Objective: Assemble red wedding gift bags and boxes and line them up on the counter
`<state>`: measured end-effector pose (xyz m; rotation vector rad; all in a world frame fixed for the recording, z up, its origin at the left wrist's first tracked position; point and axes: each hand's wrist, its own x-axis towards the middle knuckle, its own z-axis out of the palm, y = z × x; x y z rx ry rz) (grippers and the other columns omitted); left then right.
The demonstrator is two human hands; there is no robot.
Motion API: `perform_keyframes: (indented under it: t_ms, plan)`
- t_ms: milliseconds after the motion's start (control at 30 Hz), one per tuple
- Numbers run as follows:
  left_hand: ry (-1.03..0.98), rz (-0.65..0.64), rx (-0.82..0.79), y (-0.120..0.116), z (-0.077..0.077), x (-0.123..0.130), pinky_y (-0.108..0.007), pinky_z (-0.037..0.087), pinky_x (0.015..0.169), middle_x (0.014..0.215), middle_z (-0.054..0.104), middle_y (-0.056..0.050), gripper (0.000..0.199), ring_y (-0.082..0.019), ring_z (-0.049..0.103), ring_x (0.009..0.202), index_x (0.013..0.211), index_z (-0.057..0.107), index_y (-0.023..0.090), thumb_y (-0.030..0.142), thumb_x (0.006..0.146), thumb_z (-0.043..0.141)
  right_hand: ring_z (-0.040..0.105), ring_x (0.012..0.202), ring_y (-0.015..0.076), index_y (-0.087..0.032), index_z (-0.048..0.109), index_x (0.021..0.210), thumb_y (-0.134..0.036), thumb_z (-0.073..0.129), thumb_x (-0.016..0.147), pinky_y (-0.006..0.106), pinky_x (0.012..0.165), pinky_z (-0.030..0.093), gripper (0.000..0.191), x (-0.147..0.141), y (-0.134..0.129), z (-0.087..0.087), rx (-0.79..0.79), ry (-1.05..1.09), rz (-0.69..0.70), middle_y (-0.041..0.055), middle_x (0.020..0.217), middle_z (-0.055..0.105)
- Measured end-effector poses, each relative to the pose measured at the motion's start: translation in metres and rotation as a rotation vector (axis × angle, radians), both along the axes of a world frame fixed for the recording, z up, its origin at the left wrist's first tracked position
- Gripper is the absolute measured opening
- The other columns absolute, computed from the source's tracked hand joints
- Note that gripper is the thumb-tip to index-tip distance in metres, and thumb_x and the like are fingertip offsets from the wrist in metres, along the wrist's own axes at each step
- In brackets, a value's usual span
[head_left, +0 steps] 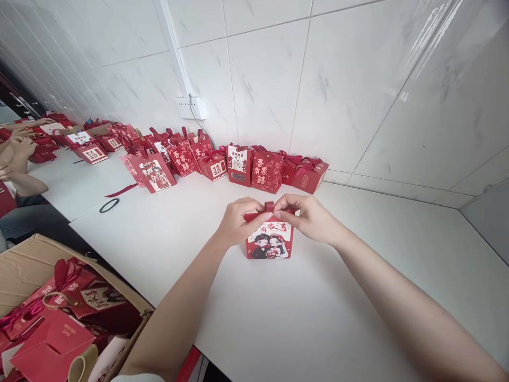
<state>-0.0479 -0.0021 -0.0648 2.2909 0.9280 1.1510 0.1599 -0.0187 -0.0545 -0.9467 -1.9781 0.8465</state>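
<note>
A red gift box (269, 246) with a cartoon bride and groom on its front stands upright on the white table in the head view. A dark red ribbon loop (269, 206) rises from the middle of its top edge. My left hand (243, 220) pinches the top edge just left of the loop, thumb in front. From the other side, my right hand (306, 216) pinches the same edge right of the loop. Both thumbs nearly meet below the ribbon. The fingertips behind the box are partly hidden.
Red gift boxes (267, 171) line the tiled wall. A black ring (108, 206) and a ribbon strip (121, 190) lie on the left of the white table (254, 318). A cardboard carton (27, 270) full of red boxes stands lower left. Another person's hands (18, 148) show far left.
</note>
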Motion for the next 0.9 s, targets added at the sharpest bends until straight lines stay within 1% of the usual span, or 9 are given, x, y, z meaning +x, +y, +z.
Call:
perform_keyframes:
  t_ms: [67, 133, 233, 300, 367, 500, 633, 767, 900]
  plan:
    - [-0.040, 0.044, -0.092, -0.003, 0.002, 0.002, -0.025, 0.040, 0.061, 0.065, 0.060, -0.002, 0.026, -0.012, 0.052, 0.062, 0.066, 0.064, 0.015, 0.036, 0.082, 0.061, 0.057, 0.073, 0.0147, -0.021, 0.062, 0.089, -0.029, 0.055, 0.090, 0.027, 0.062, 0.044, 0.011, -0.002, -0.001, 0.000, 0.032, -0.023, 0.023, 0.0000, 0.084, 0.065]
    - [-0.081, 0.064, -0.200, -0.003, 0.003, 0.002, -0.024, 0.037, 0.056, 0.060, 0.057, -0.001, 0.032, -0.011, 0.049, 0.058, 0.063, 0.064, 0.014, 0.039, 0.082, 0.062, 0.057, 0.074, 0.0150, -0.021, 0.061, 0.091, -0.026, 0.054, 0.091, 0.027, 0.064, 0.045, 0.008, -0.006, -0.002, -0.002, 0.131, -0.030, 0.002, 0.0007, 0.084, 0.064]
    - [-0.169, 0.087, -0.345, 0.001, 0.002, -0.001, -0.023, 0.031, 0.051, 0.052, 0.050, 0.001, 0.037, -0.009, 0.044, 0.053, 0.060, 0.064, 0.012, 0.044, 0.079, 0.064, 0.055, 0.081, 0.0178, -0.021, 0.061, 0.093, -0.021, 0.055, 0.090, 0.032, 0.071, 0.046, 0.007, -0.013, -0.002, -0.011, 0.441, -0.071, -0.134, 0.0042, 0.088, 0.059]
    - [-0.208, 0.091, -0.389, 0.004, 0.001, -0.003, -0.023, 0.029, 0.049, 0.051, 0.046, 0.002, 0.038, -0.008, 0.040, 0.052, 0.059, 0.063, 0.012, 0.045, 0.078, 0.064, 0.054, 0.087, 0.0205, -0.022, 0.063, 0.096, -0.017, 0.055, 0.089, 0.036, 0.076, 0.045, 0.011, -0.018, -0.002, -0.018, 0.647, -0.162, -0.198, 0.0064, 0.092, 0.057]
    - [-0.218, 0.084, -0.394, 0.005, 0.001, -0.004, -0.023, 0.027, 0.050, 0.051, 0.043, 0.002, 0.039, -0.008, 0.038, 0.053, 0.058, 0.062, 0.012, 0.045, 0.078, 0.063, 0.053, 0.092, 0.0224, -0.023, 0.064, 0.101, -0.014, 0.054, 0.089, 0.039, 0.079, 0.045, 0.019, -0.022, -0.002, -0.024, 0.760, -0.241, -0.206, 0.0079, 0.099, 0.057]
    - [-0.213, 0.057, -0.386, 0.005, 0.002, -0.005, -0.024, 0.025, 0.050, 0.051, 0.038, 0.002, 0.041, -0.008, 0.034, 0.054, 0.055, 0.058, 0.012, 0.045, 0.080, 0.062, 0.051, 0.108, 0.0250, -0.024, 0.062, 0.108, -0.011, 0.053, 0.089, 0.042, 0.087, 0.045, 0.025, -0.027, -0.003, -0.032, 0.809, -0.230, -0.223, 0.0095, 0.115, 0.055]
    - [-0.199, 0.053, -0.367, 0.003, 0.003, -0.004, -0.025, 0.024, 0.051, 0.051, 0.038, 0.002, 0.040, -0.008, 0.034, 0.054, 0.056, 0.058, 0.012, 0.044, 0.080, 0.062, 0.046, 0.120, 0.0270, -0.025, 0.062, 0.107, -0.010, 0.052, 0.088, 0.045, 0.094, 0.043, 0.026, -0.029, -0.005, -0.032, 0.823, -0.209, -0.221, 0.0092, 0.125, 0.052]
    - [-0.183, 0.054, -0.331, 0.003, 0.002, -0.004, -0.025, 0.025, 0.051, 0.051, 0.039, 0.002, 0.040, -0.008, 0.033, 0.054, 0.055, 0.057, 0.012, 0.043, 0.081, 0.061, 0.042, 0.126, 0.0271, -0.025, 0.064, 0.104, -0.008, 0.049, 0.088, 0.047, 0.099, 0.041, 0.028, -0.029, -0.004, -0.029, 0.792, -0.210, -0.189, 0.0087, 0.127, 0.050]
    - [-0.182, 0.045, -0.351, 0.004, 0.002, -0.004, -0.024, 0.028, 0.051, 0.052, 0.044, 0.002, 0.040, -0.008, 0.038, 0.054, 0.056, 0.057, 0.012, 0.043, 0.081, 0.061, 0.039, 0.129, 0.0275, -0.025, 0.064, 0.102, -0.008, 0.047, 0.089, 0.049, 0.102, 0.039, 0.027, -0.026, -0.002, -0.023, 0.795, -0.236, -0.143, 0.0090, 0.127, 0.049]
